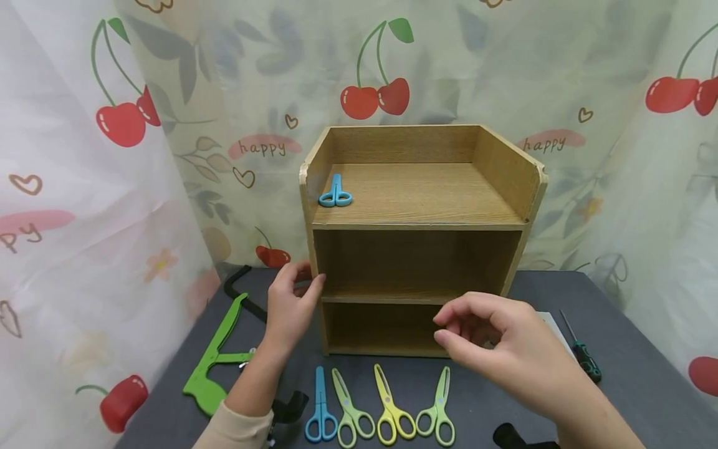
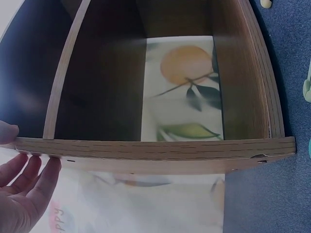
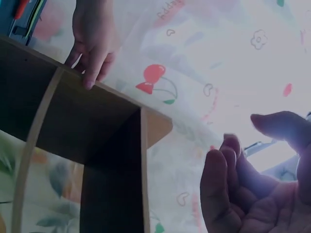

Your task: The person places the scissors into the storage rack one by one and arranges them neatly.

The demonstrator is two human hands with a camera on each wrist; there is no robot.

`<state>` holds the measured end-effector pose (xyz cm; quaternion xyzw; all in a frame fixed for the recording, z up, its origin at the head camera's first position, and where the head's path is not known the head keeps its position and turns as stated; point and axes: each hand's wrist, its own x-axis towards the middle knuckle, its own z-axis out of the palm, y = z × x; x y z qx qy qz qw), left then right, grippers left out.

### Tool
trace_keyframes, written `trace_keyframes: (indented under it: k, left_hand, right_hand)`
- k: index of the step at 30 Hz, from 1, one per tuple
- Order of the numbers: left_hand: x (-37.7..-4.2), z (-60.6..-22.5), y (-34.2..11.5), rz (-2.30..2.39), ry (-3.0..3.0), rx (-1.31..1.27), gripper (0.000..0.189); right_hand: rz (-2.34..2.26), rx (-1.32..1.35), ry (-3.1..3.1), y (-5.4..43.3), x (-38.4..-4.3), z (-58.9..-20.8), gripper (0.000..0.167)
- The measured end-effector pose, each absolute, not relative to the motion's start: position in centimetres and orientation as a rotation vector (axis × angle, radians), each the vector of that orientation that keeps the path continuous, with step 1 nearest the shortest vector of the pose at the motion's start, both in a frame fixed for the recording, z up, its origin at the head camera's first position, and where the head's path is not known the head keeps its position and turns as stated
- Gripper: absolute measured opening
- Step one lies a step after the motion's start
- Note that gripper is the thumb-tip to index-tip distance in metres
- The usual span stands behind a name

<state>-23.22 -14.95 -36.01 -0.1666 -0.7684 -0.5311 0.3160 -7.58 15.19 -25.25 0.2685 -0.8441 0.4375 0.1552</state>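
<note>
A wooden shelf unit [image 1: 417,226] with a walled top and two compartments below stands upright on the table. My left hand [image 1: 293,305] grips its left side panel, thumb [image 2: 7,133] at the front edge and fingers [image 2: 43,187] against the outer face. My right hand [image 1: 499,340] is held in front of the lower right of the unit, fingers loosely curled, holding nothing. On the top shelf lies a pair of blue scissors [image 1: 336,192]. Before the unit lie blue scissors [image 1: 321,405], light green scissors [image 1: 349,408], yellow scissors [image 1: 391,408] and yellow-green scissors [image 1: 437,408] in a row.
A green-handled hacksaw [image 1: 215,358] with a black frame lies left of the unit, partly behind my left forearm. To the right lie a green and black screwdriver [image 1: 583,355] and a white flat thing [image 1: 552,325]. Patterned curtain [image 1: 241,206] hangs behind and at both sides.
</note>
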Motion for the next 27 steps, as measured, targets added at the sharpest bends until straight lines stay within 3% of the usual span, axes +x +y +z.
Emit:
trace_keyframes:
  k: [6,16,27]
  left_hand:
    - [-23.3,-36.1,-15.0,-1.406,-2.021,-0.442,0.025]
    - [-23.5,-36.4,-15.2,-1.391,-1.994,-0.447,0.025]
    - [-23.5,-36.4,-14.9,-1.309,-1.986,-0.486,0.022]
  right_hand:
    - [1.235,0.844,-2.427,16.8,-7.5,-27.5,0.021]
    - [1.293,0.783,-2.500,18.5,-8.4,-31.2,0.015]
    - [1.496,0.792,-2.675,19.8,-11.5,-33.4,0.009]
